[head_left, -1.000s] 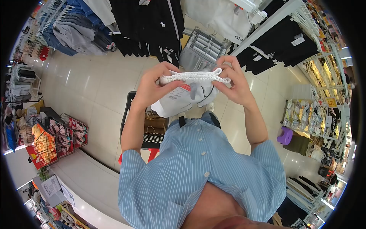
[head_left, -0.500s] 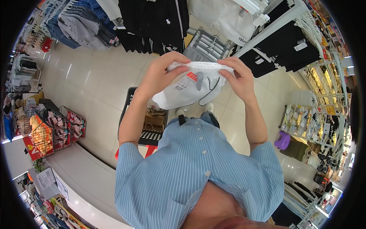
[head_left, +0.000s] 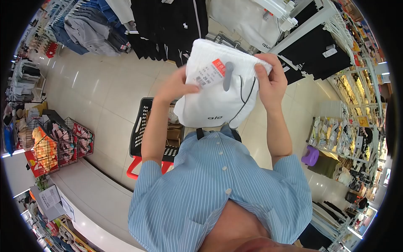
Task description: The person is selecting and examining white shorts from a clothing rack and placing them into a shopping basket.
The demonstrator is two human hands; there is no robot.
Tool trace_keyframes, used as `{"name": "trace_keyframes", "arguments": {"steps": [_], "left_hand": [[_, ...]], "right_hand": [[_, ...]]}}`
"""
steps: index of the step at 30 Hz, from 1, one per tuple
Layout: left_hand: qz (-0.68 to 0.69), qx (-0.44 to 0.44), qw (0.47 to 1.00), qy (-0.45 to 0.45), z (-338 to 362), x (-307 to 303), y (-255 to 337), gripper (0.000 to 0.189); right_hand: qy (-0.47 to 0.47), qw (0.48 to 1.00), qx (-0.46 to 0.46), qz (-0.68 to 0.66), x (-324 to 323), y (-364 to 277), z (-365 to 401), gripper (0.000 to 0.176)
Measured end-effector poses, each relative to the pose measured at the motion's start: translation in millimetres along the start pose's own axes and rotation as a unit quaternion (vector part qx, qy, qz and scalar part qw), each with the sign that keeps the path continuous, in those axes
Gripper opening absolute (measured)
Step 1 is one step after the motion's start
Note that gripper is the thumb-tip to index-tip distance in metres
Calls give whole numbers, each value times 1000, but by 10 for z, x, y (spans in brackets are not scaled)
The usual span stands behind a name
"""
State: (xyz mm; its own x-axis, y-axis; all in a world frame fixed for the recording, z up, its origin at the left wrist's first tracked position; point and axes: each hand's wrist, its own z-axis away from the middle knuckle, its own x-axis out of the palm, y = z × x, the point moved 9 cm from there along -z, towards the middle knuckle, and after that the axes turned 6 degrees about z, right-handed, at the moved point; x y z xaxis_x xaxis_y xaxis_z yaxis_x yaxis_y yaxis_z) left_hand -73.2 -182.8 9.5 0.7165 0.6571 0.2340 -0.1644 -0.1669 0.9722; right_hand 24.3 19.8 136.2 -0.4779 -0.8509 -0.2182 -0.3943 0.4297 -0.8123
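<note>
A pair of white shorts [head_left: 205,107] with an elastic waistband, dark piping and "alo" lettering is held up in front of my chest. A price tag [head_left: 210,74] with a red top and a grey plastic security tag [head_left: 228,76] are on its front. My right hand [head_left: 272,80] pinches the waistband's right end, thumb in front and fingers behind. At the left edge, my left hand [head_left: 174,86] is somewhat blurred; its thumb lies over the fabric by the price tag, and its other fingers are partly hidden.
A black shopping basket cart [head_left: 138,130] with a red handle stands left of my legs. Racks of black clothes [head_left: 168,29] and a white "alo" garment [head_left: 247,25] hang ahead. A long pale counter [head_left: 100,197] lies at lower left, and a purple stool [head_left: 310,155] at right.
The shorts have tilted upright, so more of the front and the lettering shows. My left hand has moved from the waistband down to the garment's left side; my right hand stays at the waistband.
</note>
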Motion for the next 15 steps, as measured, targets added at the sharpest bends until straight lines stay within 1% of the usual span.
{"name": "trace_keyframes", "arguments": {"steps": [3,4,7,9,10,13,15], "left_hand": [[-73,-52,995,38,70,91,-258,53],[-39,-84,995,41,91,102,-280,42],[-48,-107,992,54,93,49,-199,39],[-20,-87,995,46,88,60,-104,41],[-6,-78,996,43,100,64,-76,42],[72,-65,995,38,148,67,-117,44],[166,-49,984,49,151,77,-109,45]], "right_hand": [[5,999,-17,27,-21,86,-26,15],[11,999,8,36,-69,146,-44,15],[33,996,68,54,-206,314,-77,15],[50,994,87,48,-228,402,-99,15],[37,988,138,54,-230,450,-91,17],[72,990,117,-3,-201,572,-88,24],[29,983,177,-42,-132,751,-68,35]]}}
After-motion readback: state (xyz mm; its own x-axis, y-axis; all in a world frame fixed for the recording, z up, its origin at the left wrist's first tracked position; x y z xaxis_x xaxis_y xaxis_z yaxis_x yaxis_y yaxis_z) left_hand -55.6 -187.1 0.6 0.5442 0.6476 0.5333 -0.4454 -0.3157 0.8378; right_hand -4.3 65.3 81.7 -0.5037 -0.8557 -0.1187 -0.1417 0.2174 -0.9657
